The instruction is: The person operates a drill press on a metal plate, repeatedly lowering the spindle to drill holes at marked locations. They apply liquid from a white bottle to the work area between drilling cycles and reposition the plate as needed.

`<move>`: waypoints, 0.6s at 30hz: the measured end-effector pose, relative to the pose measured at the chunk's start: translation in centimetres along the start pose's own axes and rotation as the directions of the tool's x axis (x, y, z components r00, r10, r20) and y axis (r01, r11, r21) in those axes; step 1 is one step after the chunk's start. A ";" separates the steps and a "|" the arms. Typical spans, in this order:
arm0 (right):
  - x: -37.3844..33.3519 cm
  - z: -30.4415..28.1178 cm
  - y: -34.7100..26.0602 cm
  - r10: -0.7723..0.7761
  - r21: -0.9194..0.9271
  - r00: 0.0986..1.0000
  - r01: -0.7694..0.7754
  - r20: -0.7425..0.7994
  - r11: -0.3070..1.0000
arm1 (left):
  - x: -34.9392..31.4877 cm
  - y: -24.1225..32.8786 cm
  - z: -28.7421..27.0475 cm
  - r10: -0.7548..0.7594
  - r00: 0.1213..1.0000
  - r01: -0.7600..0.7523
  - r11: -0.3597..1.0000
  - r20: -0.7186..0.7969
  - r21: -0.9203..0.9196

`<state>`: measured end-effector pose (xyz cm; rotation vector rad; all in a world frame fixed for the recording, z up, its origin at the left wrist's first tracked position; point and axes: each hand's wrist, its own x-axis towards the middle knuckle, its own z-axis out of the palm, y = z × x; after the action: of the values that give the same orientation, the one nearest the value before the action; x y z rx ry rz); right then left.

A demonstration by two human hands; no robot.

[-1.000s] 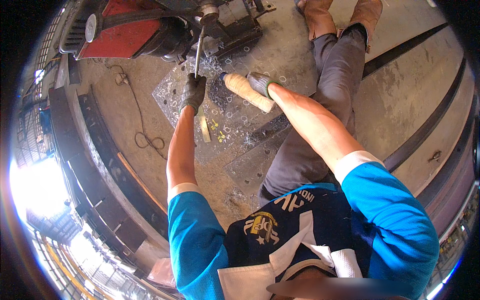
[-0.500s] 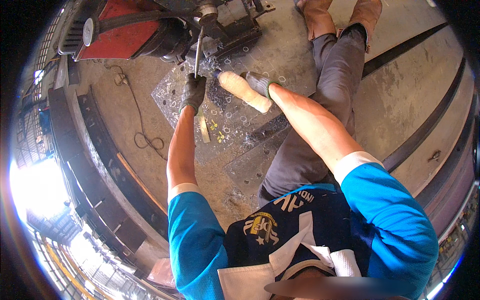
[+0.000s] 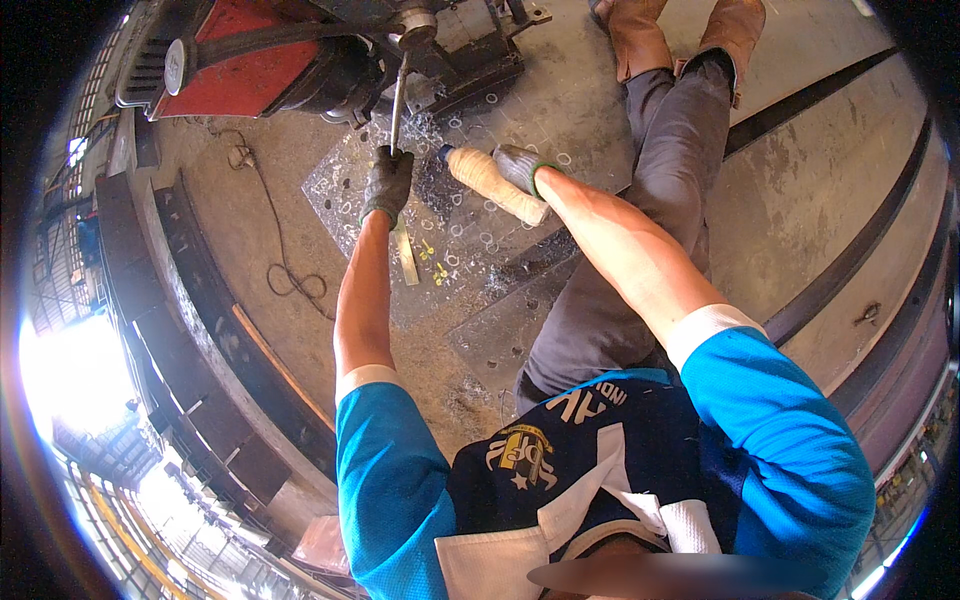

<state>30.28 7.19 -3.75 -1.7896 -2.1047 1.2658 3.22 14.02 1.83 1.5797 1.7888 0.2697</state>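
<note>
My left hand (image 3: pixel 388 183), in a dark work glove, is closed round the lower end of a straight metal lever (image 3: pixel 400 105). The lever runs up to a round hub on a red and black machine (image 3: pixel 245 60), which looks like a drilling machine. My right hand (image 3: pixel 520 170), gloved in grey with a green cuff, grips the side of a tan, bottle-shaped thing (image 3: pixel 495 186) with a dark tip. That tip points left toward the lever and stays apart from it. Beneath both hands lies a dark steel plate (image 3: pixel 335 190) with chalked circles, holes and scattered shavings.
A pale flat strip (image 3: pixel 407 258) and yellow-green bits (image 3: pixel 440 273) lie near my left wrist. A thin cable (image 3: pixel 275 225) loops over the floor at left. Long dark steel beams (image 3: pixel 215 330) curve along the left. My outstretched legs (image 3: pixel 660 170) lie along the right.
My right hand and the tan bottle-shaped thing have shifted slightly right, away from the lever. My left hand and the lever have hardly moved.
</note>
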 end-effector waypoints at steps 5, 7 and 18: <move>0.3 0.7 0.4 0.035 0.093 0.995 -0.027 -0.088 0.995 | 0.3 -0.4 0.2 -0.003 1.000 0.003 1.000 0.002 -0.009; 0.2 0.7 0.3 0.003 0.104 0.997 0.005 -0.073 0.995 | 0.8 -0.9 0.5 -0.013 1.000 0.013 1.000 0.003 -0.009; -1.7 -1.9 -1.2 -0.039 0.238 0.998 0.028 0.045 0.971 | 2.1 -2.8 1.4 0.032 0.999 -0.033 0.999 -0.019 -0.038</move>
<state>30.92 6.71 -1.03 -1.6318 -1.9030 1.4952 2.01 14.96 -1.61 1.5856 1.7629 0.3331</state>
